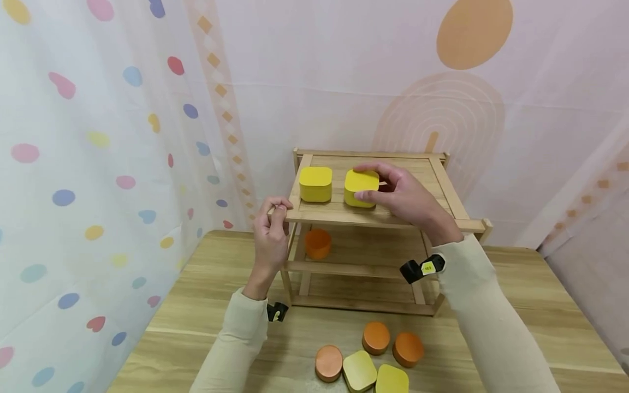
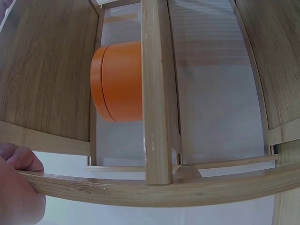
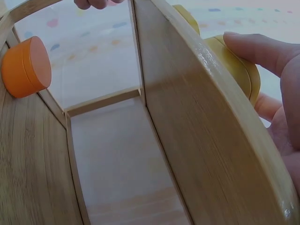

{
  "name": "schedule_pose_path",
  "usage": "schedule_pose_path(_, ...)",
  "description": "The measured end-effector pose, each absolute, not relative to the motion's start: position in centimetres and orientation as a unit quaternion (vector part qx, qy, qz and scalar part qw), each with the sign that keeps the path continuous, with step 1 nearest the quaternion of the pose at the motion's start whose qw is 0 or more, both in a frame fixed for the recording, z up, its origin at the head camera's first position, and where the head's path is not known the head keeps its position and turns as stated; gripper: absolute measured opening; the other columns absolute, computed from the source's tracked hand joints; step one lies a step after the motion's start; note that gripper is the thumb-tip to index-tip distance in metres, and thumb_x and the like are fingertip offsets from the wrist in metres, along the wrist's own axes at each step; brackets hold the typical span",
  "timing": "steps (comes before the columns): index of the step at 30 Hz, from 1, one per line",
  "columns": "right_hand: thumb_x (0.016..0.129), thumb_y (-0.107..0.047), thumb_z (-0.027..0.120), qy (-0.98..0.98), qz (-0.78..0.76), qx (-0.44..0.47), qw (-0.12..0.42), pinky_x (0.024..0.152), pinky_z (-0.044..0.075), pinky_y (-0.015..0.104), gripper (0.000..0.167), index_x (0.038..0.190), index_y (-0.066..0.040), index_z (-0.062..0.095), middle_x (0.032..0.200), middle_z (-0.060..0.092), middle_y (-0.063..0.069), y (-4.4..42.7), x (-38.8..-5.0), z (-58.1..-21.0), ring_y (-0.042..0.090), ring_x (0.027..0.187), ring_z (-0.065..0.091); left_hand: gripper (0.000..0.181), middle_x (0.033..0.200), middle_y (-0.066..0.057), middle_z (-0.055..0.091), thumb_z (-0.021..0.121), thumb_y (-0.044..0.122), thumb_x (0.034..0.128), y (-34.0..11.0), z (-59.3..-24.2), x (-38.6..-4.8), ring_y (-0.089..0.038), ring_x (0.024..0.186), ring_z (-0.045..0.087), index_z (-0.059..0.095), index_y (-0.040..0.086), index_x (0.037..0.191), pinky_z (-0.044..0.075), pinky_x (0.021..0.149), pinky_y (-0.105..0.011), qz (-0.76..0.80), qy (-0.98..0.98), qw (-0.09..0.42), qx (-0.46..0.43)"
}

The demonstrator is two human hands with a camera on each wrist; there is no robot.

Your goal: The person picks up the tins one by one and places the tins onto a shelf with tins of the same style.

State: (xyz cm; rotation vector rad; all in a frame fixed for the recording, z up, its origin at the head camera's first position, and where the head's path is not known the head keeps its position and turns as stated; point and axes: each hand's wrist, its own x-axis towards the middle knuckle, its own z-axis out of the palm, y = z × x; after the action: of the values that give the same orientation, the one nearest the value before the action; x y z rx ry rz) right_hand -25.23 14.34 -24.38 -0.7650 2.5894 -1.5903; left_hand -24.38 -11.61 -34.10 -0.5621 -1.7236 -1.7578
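My right hand (image 1: 407, 197) holds a yellow rounded-square tin (image 1: 361, 188) between thumb and fingers, on the top board of a wooden shelf rack (image 1: 339, 215). To its left, a little apart, a second yellow tin (image 1: 315, 184) sits on the same board. The left hand (image 1: 272, 236) grips the rack's front left corner, its fingers curled over the wood. In the right wrist view the thumb (image 3: 255, 47) presses on the lid of the held tin (image 3: 234, 65). An orange round tin (image 2: 119, 82) stands on the middle shelf, near its left end.
On the wooden table (image 1: 196, 305) in front of the rack are orange round tins (image 1: 376, 337) and two yellow square tins (image 1: 360, 371), grouped close together. A patterned curtain (image 1: 314, 82) hangs behind the rack and along the left. The bottom shelf (image 1: 358, 289) lies just above the table.
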Motion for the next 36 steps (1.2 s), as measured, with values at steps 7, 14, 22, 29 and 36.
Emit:
schedule_pose_path(7,0.092,-0.025,0.070,0.825,-0.511,-0.242,0.008,0.077,0.047,0.026,0.050,0.139,-0.019,0.054,0.129,0.055,0.004,14.11,-25.46,-24.62,0.022,0.098,0.056,0.024,0.050,0.004,0.031,0.037,0.010,0.1015,-11.93,-34.19,-24.35,-0.009,0.041,0.024,0.054,-0.006,0.098,0.019,0.037,-0.024,-0.664,-0.651,0.304,-0.210)
schedule_pose_path(14,0.092,-0.023,0.070,0.826,-0.512,-0.235,-0.001,0.076,0.046,0.027,0.049,0.139,-0.018,0.055,0.130,0.055,0.004,13.98,-25.56,-24.66,0.021,0.096,0.053,0.024,0.049,0.004,0.030,0.037,0.011,0.1021,-12.06,-34.23,-24.36,-0.009,0.041,0.024,0.055,-0.005,0.099,0.020,0.037,-0.025,-0.663,-0.653,0.303,-0.209)
schedule_pose_path(22,0.095,-0.028,0.067,0.837,-0.494,-0.235,0.006,0.073,0.044,0.030,0.048,0.140,-0.019,0.054,0.118,0.056,0.006,14.04,-25.67,-24.57,0.022,0.090,0.051,0.024,0.050,0.004,0.031,0.038,0.011,0.1023,-11.97,-34.34,-24.35,-0.009,0.041,0.025,0.055,-0.005,0.098,0.020,0.037,-0.025,-0.661,-0.654,0.305,-0.207)
schedule_pose_path(29,0.095,-0.025,0.067,0.829,-0.509,-0.233,0.010,0.079,0.047,0.031,0.046,0.139,-0.019,0.054,0.128,0.055,0.004,13.83,-25.71,-24.50,0.021,0.097,0.054,0.024,0.049,0.004,0.031,0.038,0.011,0.1023,-12.01,-34.23,-24.45,-0.009,0.041,0.025,0.055,-0.005,0.097,0.020,0.037,-0.024,-0.661,-0.652,0.308,-0.210)
schedule_pose_path(36,0.096,-0.021,0.066,0.818,-0.522,-0.240,0.020,0.081,0.048,0.029,0.047,0.141,-0.016,0.052,0.132,0.053,0.006,13.58,-25.75,-24.46,0.021,0.101,0.054,0.023,0.049,0.005,0.030,0.038,0.011,0.1014,-12.16,-34.30,-24.48,-0.008,0.040,0.024,0.055,-0.005,0.097,0.020,0.036,-0.023,-0.664,-0.650,0.308,-0.205)
